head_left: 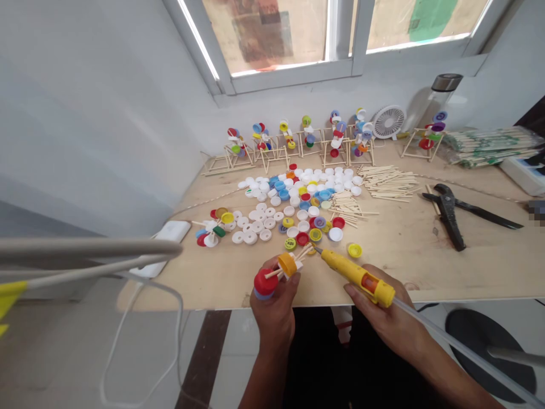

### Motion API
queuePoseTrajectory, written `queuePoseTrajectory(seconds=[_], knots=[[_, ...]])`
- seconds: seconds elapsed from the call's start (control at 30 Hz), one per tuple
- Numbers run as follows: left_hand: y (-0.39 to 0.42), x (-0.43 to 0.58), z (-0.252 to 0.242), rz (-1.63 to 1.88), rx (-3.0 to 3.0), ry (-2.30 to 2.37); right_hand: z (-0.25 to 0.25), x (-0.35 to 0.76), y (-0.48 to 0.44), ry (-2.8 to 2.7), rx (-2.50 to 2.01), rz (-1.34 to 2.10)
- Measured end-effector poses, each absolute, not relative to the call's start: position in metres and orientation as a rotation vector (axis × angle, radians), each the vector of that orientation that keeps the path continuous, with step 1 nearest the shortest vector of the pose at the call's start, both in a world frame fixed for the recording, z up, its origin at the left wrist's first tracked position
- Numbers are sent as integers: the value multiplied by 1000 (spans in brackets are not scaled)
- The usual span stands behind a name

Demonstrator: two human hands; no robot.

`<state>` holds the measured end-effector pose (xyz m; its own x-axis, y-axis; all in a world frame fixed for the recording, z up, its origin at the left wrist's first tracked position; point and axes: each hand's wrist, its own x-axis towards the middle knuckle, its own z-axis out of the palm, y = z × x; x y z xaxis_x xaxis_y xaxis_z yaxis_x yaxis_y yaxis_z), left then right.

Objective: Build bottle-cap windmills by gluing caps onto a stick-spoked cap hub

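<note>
My left hand [279, 304] is closed around a wheel of bottle caps on wooden sticks [286, 265], just over the table's front edge. Red, blue and orange-yellow caps show on it. In my right hand [389, 309] lies a yellow hot glue gun [349, 272], its nozzle pointing left at the tip of one of the sticks. Whether the nozzle touches the stick I cannot tell. A clear glue stick [451, 335] runs out of the gun's back end. Beyond my hands spread loose bottle caps [336, 234] in several colours and white discs with holes [254, 227].
A finished-looking cap wheel [209, 236] lies at the left. Stick frames with cap wheels [336, 142] line the back by a small fan [388, 121]. Cut sticks [387, 183] and black-handled pliers [449, 213] lie to the right. A pale cable [181, 318] hangs at the left.
</note>
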<state>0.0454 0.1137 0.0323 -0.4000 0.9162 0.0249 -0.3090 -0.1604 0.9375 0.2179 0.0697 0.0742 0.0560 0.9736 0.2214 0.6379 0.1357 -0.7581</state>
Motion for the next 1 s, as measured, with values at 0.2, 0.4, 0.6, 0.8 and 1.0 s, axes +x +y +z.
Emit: queuePoseTrajectory(seconds=[0.2,0.4,0.6,0.8,1.0], knots=[[114,46,35,1702,753,1166,75,216,70,-1680,-1587,583],[115,46,41,1706,635,1117,72,223,72,-1663,-1675,567],[116,50,51,1677,523,1035,79,219,69,-1655,-1627,623],[117,49,55,1597,400,954,79,219,71,-1680,-1565,641],[120,46,57,1585,315,903,76,226,70,-1700,-1641,690]])
